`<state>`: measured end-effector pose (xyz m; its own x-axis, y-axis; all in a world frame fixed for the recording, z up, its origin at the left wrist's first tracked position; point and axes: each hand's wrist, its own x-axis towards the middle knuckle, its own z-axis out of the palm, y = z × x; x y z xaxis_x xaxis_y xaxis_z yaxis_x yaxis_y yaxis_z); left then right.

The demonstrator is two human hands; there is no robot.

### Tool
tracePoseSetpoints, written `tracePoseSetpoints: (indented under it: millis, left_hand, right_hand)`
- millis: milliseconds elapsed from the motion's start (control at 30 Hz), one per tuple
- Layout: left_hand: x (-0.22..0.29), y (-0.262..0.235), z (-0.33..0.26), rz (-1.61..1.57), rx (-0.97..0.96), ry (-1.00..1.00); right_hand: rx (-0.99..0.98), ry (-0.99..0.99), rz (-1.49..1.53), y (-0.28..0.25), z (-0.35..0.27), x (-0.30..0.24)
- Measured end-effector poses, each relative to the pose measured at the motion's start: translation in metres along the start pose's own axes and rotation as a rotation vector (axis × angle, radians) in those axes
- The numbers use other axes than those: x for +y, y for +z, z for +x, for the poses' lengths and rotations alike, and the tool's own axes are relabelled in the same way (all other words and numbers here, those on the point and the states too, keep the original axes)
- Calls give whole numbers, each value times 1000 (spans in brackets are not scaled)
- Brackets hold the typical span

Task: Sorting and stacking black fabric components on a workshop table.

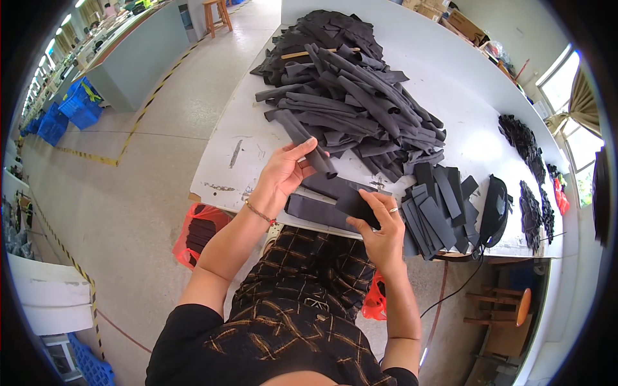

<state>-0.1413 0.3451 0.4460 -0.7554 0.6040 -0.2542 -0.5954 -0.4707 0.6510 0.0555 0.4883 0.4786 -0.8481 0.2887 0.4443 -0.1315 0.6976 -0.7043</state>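
Note:
My left hand [281, 174] is closed on a curled dark grey fabric strip [299, 132], with the thumb on top of it, just in front of a large heap of similar strips [360, 103]. My right hand [384, 228] pinches a flat dark rectangular piece [353, 204] between thumb and fingers, near the table's front edge. Below that piece, another flat dark strip [317, 211] lies along the edge, partly covered. To the right of my right hand are several flat dark rectangular pieces [438, 209], loosely stacked and overlapping.
A black rounded object with a cord [496, 209] stands right of the flat pieces. A thin wooden stick [315, 54] rests on the heap. More dark piles [523, 145] lie along the right. Below are a red bag [205, 219] and a wooden stool [508, 307].

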Motion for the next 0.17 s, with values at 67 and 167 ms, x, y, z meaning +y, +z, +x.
tracePoseSetpoints:
  millis: [67,167]
  left_hand:
    - [-2,8,-4,-19,-23,5]
    - [-4,11,-7,-30,-136,-16]
  right_hand:
    - [18,-41,-28,0,1,-1]
    - [0,-6,-86,0,1,-2]
